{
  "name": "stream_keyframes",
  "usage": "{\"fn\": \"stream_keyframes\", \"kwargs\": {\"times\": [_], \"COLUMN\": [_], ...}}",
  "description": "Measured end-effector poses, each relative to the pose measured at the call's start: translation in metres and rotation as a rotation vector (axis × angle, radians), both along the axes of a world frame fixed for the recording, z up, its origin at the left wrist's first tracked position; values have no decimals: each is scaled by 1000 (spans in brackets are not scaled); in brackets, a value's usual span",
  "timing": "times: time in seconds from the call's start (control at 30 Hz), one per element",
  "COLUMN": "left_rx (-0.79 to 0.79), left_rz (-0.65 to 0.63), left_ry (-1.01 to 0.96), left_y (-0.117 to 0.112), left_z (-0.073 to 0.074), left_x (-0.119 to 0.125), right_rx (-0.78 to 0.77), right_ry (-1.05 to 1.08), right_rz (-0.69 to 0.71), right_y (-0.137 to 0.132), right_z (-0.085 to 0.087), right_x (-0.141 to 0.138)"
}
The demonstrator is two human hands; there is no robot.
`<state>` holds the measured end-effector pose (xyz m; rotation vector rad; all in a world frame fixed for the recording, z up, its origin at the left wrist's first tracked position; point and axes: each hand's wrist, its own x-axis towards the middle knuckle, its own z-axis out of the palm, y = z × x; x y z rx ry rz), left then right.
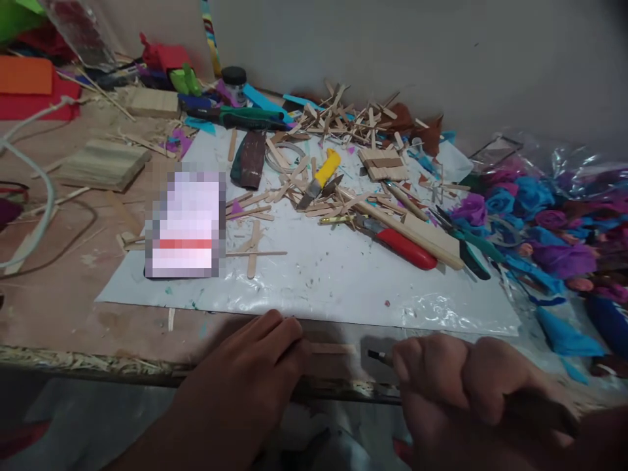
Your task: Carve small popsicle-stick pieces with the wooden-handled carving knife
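My left hand [260,366] is closed near the table's front edge, its fingers pressing one end of a flat wooden craft stick [333,348]. The stick's other end sticks out to the right, lying along the edge. To the right of it, my right hand [456,379] is wrapped round a thin tool with a narrow dark tip [377,355]. That tip points left toward the free end of the stick, with a small gap between them. Most of the tool is hidden in my fist, so I cannot make out its kind.
A white sheet [294,288] bears a blurred-out phone [186,222], a yellow utility knife [321,176], red-handled pliers [400,247] and green-handled pliers [475,252]. Craft sticks [343,118] are heaped behind. Wood blocks [105,163] lie left; coloured paper flowers [534,196] crowd the right.
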<state>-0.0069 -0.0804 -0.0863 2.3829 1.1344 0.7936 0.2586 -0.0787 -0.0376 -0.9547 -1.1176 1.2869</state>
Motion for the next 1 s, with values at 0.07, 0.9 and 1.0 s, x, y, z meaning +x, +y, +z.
{"fn": "stream_keyframes", "kwargs": {"times": [0.07, 0.9, 1.0], "left_rx": [42, 75, 90], "left_rz": [25, -110, -131], "left_ry": [15, 84, 95], "left_y": [-1, 11, 9], "left_z": [-4, 18, 20], "left_x": [0, -5, -3], "right_rx": [66, 331, 186], "right_ry": [-28, -1059, -1095], "right_rz": [1, -156, -215], "right_y": [5, -8, -26], "right_z": [4, -11, -22], "right_x": [-8, 60, 72]}}
